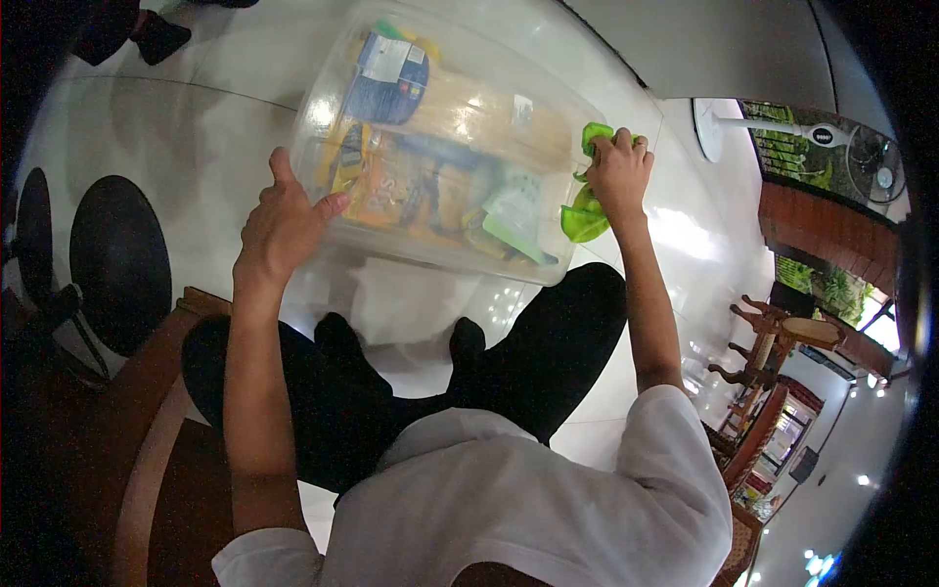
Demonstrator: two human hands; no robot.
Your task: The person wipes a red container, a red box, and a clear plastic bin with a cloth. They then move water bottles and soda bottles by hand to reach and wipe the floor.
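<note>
A translucent plastic storage box (548,108) rests on the floor in front of my knees. Through its cloudy plastic I make out a blue pack with a white label (386,78), an orange pack (377,191) and a pale green pouch (514,210). My right hand (618,174) is closed over a bright green plastic handle (585,222) at the box's right end, fingers curled on it. At the opposite end is my left hand (278,223), thumb and fingers apart, beside the box's edge. Whether its palm touches the side is hard to see.
Round black stool seats (119,264) stand at the left, near a wooden piece of furniture (156,470). Another person's foot (161,37) shows at upper left. A white fan (782,127) and a carved wooden table (782,338) are at the right.
</note>
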